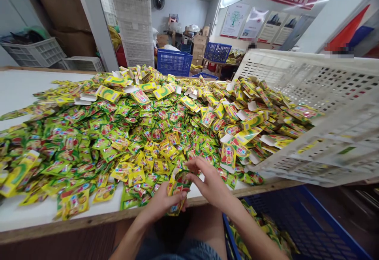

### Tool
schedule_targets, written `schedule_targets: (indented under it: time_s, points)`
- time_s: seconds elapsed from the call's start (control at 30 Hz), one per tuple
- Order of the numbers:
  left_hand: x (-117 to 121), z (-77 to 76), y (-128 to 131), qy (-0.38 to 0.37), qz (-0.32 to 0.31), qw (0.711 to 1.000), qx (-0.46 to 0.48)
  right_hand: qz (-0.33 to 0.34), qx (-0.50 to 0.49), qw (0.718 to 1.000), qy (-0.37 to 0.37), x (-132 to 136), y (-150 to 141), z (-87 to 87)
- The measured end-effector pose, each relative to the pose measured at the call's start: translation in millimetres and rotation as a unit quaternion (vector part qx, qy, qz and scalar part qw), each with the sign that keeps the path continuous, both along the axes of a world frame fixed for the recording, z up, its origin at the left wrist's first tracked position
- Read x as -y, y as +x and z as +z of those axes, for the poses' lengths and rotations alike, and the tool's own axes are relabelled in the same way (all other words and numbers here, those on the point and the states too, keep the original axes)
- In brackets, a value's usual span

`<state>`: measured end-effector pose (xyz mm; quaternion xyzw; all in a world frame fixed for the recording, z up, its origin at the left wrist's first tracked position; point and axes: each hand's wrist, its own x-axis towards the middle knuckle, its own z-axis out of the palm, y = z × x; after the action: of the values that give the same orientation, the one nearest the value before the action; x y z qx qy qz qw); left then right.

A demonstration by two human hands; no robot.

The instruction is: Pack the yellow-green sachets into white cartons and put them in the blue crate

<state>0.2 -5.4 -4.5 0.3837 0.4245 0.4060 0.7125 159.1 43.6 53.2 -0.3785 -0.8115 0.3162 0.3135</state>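
Observation:
My left hand (pixel 164 201) is wrapped round a small yellow and green carton (pixel 175 209) at the table's front edge. Its top flap stands up, and my left thumb lies across its front. My right hand (pixel 211 183) pinches a green candy sachet (pixel 184 178) at the carton's open top. How far the sachet sits inside, I cannot tell. Just beyond both hands spreads a big heap of green sachets (pixel 142 120) with yellow sachets (pixel 160 161) among them. Open yellow cartons (pixel 251 122) are piled to the right of the heap, and more lie along its back.
A white perforated crate (pixel 299 82) lies tipped on its side at the right, cartons spilling from it. Below the table's wooden edge (pixel 89 222), a blue crate (pixel 314 220) holds filled-looking packs. Blue crates (pixel 174 60) and stacked white crates (pixel 133 19) stand behind the table.

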Motion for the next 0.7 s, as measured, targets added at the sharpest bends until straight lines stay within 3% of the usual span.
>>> schedule_targets:
  time_s: [0.1,0.2,0.3,0.43,0.57,0.7]
  points:
    - [-4,-7.1,2,0.019,-0.017,1.0,-0.008,-0.034,0.009,0.998,0.05,3,-1,-9.4]
    - [-7,-18.4,5,0.048,0.007,0.998,-0.035,-0.03,0.039,0.996,0.075,8,-5,-17.0]
    - [-12,-27.6,4,0.084,0.042,0.993,-0.069,-0.011,0.053,0.998,0.044,15,-6,-20.3]
    - [-19,-30.0,1,0.137,0.036,0.988,-0.066,0.002,0.004,1.0,-0.013,19,-2,-28.0]
    - [-16,-28.3,0,0.133,0.061,0.988,-0.043,-0.058,-0.075,0.994,-0.046,20,1,-44.4]
    - [-7,-30.5,1,0.173,0.154,0.972,-0.035,-0.123,-0.143,0.979,-0.073,20,-4,-60.5]
